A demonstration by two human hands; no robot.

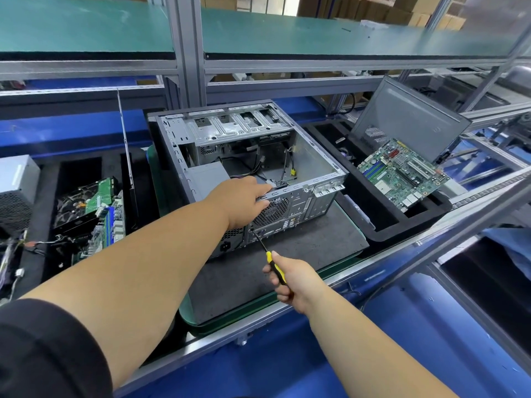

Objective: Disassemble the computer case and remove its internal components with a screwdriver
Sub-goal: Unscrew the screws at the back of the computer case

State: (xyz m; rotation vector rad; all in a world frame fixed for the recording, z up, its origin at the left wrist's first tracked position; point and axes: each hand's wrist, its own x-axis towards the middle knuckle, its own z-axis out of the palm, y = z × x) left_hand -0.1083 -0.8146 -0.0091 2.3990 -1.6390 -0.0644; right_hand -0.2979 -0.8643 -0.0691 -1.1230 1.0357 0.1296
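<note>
1. The computer case [253,156] lies on its side on the dark mat [301,254] near the front edge of the bench, open face up. Its side panel [408,116] is already off, propped in the foam tray [382,225] toward the right edge.
2. The motherboard [402,172] is out too, resting in that same tray against the panel. The case floor where it sat is bare metal.
3. More pulled parts sit toward the left edge of the bench: a green board [100,196] and a grey power supply [17,191]. I can't tell which machine they came from.
4. Still in the case: the power supply block [205,175] at the rear left corner, loose cables [287,168] and the drive cage [235,124] along the far side.
5. Your left hand [244,199] rests over the rear top edge of the case, fingers curled over the rim, bracing it.
6. Your right hand [290,280] has a clenched grip on the yellow-black screwdriver [268,257]; the tip sits at a screw on the rear panel, just below the fan grille [273,209].
7. Judgement: roughly past halfway. That screw likely holds the PSU; then cables and drive cage remain.
</note>
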